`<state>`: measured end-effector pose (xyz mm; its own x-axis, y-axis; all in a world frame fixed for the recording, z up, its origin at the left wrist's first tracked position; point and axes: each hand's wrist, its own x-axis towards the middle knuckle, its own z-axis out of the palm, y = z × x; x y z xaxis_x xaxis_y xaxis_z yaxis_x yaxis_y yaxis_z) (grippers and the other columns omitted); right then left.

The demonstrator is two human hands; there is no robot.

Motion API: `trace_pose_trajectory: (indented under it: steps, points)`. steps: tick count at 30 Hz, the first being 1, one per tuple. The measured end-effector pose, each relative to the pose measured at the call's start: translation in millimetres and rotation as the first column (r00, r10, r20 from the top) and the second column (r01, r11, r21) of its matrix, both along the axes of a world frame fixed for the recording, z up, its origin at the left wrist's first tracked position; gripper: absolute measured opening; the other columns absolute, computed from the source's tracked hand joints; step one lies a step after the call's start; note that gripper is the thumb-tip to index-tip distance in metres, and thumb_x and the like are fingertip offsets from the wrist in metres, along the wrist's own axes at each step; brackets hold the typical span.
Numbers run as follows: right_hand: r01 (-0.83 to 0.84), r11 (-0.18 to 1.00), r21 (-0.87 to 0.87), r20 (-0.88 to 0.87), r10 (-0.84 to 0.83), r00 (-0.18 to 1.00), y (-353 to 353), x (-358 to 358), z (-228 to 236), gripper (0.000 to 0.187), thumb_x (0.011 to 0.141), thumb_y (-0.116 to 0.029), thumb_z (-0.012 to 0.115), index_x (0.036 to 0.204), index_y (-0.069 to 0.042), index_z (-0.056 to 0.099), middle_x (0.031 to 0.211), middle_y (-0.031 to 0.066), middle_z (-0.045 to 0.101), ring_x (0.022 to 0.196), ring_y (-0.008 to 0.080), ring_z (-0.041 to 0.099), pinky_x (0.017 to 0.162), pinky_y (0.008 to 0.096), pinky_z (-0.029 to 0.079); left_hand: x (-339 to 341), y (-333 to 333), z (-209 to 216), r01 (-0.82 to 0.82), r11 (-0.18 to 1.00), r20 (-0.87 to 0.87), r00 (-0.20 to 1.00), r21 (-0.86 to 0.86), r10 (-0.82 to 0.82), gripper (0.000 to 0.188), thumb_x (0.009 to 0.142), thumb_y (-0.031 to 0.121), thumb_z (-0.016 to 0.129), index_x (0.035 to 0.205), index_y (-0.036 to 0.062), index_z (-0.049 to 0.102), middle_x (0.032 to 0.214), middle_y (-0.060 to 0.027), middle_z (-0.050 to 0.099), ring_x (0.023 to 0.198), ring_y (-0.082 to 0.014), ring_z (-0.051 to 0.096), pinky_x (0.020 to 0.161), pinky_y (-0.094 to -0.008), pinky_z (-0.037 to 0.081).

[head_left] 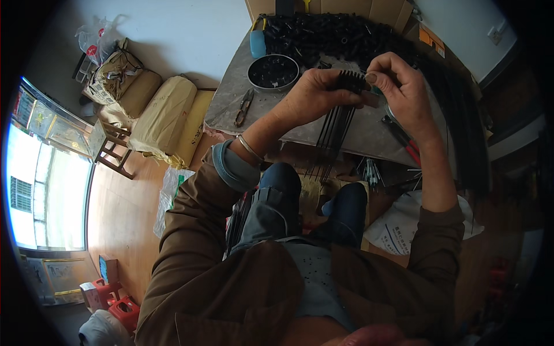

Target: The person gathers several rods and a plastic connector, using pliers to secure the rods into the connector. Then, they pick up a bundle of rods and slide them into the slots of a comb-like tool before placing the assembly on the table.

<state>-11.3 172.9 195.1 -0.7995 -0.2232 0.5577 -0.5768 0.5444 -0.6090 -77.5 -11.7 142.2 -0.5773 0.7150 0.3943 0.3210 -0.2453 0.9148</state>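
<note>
Over the near part of the table, my left hand point(317, 95) is closed round a black ribbed piece point(350, 81) with a row of teeth along its top. Several thin black rods point(334, 135) hang down from that same grip. Close against the right end of the ribbed piece, my right hand point(402, 92) has its thumb and forefinger pinched together. Whatever lies between those fingertips is too small or hidden to make out. A pale translucent bit point(370, 100) shows just below the pinch.
A round bowl point(273, 91) of small black parts stands on the grey table point(222, 115), beside thread snips point(244, 108). Behind is a heap of black tubular parts point(346, 37). Red-handled pliers point(412, 151) lie right. A white sack point(398, 222) rests below; wrapped bales point(164, 112) stand left.
</note>
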Motion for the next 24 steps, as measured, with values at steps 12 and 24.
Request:
trace_pose_trajectory:
  steps: [12, 24]
  points:
    - [-0.064, 0.994, -0.091, -0.013, 0.063, 0.998, 0.2, -10.4, -5.7, 0.009, 0.09, -0.009, 0.061, 0.092, -0.001, 0.056, 0.08, -0.0005, 0.056, 0.075, 0.005, 0.053, 0.068, 0.0204, 0.045, -8.1, 0.7, -1.2, 0.05, 0.998, -0.015, 0.999, -0.037, -0.051, 0.025, 0.088, 0.006, 0.063, 0.112, 0.0017, 0.063, 0.096, -0.0085, 0.07, 0.092, -0.0146, 0.066, 0.086, -0.0296, 0.054]
    - [0.006, 0.997, 0.08, -0.158, 0.007, 0.987, -4.6, -15.9, 4.2, 0.01, 0.09, -0.01, 0.061, 0.093, -0.002, 0.058, 0.081, 0.0002, 0.06, 0.076, 0.0067, 0.057, 0.07, 0.0216, 0.047, -14.9, -1.0, -0.2, -0.047, 0.992, -0.224, 0.974, -0.113, 0.02, 0.025, 0.083, 0.012, 0.07, 0.107, 0.0032, 0.066, 0.093, -0.0055, 0.07, 0.09, -0.0111, 0.065, 0.084, -0.028, 0.053]
